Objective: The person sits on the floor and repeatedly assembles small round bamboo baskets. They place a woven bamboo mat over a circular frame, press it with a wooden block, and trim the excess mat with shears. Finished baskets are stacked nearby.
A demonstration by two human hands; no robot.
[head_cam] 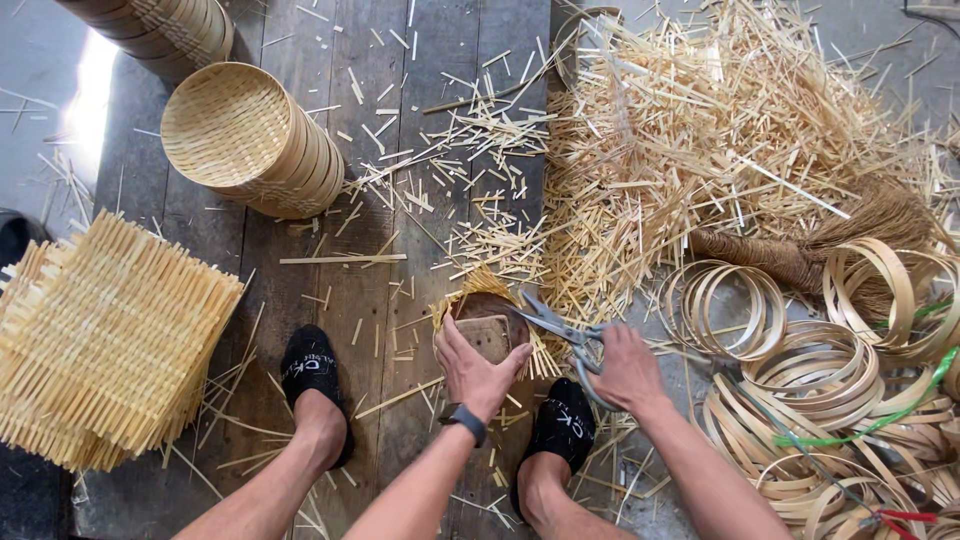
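Left hand (480,372) pressing round woven piece (487,322) flat on floor | right hand (625,368) gripping scissors (555,325), blades pointing ten o'clock, seemingly opening at piece's three-o'clock rim | right hand nearer.

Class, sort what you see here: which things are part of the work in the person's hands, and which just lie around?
In hand:
left hand on round woven piece
right hand with scissors

Lying about:
stacked baskets
square woven mats
bamboo hoops
offcut pile
broom
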